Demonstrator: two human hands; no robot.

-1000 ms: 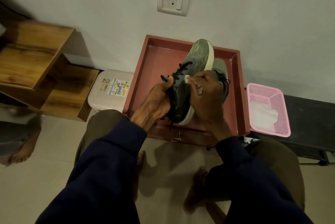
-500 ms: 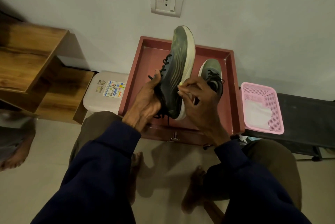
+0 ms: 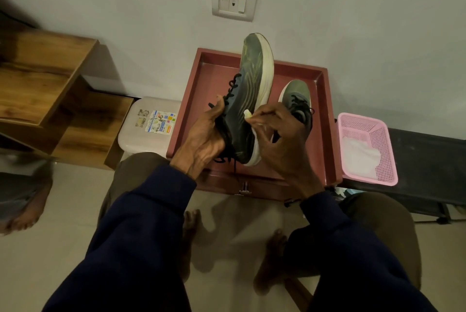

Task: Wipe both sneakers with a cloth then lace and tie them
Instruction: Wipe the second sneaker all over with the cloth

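My left hand (image 3: 204,137) grips a grey-green sneaker (image 3: 248,89) by its laced side and holds it on edge above the red tray (image 3: 321,135), toe toward the wall, white sole to the right. Its black laces hang loose below my palm. My right hand (image 3: 282,140) pinches a small white cloth (image 3: 248,115) against the sneaker's side near the heel. Most of the cloth is hidden under my fingers. The second sneaker (image 3: 296,96) stands in the tray at the right, partly behind my right hand.
A pink mesh basket (image 3: 378,135) with white cloth inside sits on a dark bench (image 3: 428,160) right of the tray. A white stool (image 3: 148,130) and wooden shelves (image 3: 50,89) are at the left. The wall with a socket (image 3: 234,1) is close behind. Someone's bare foot (image 3: 22,215) shows at far left.
The held sneaker has turned from lying tilted to standing on edge with its toe raised toward the wall. My right hand with the cloth has slid along its side.
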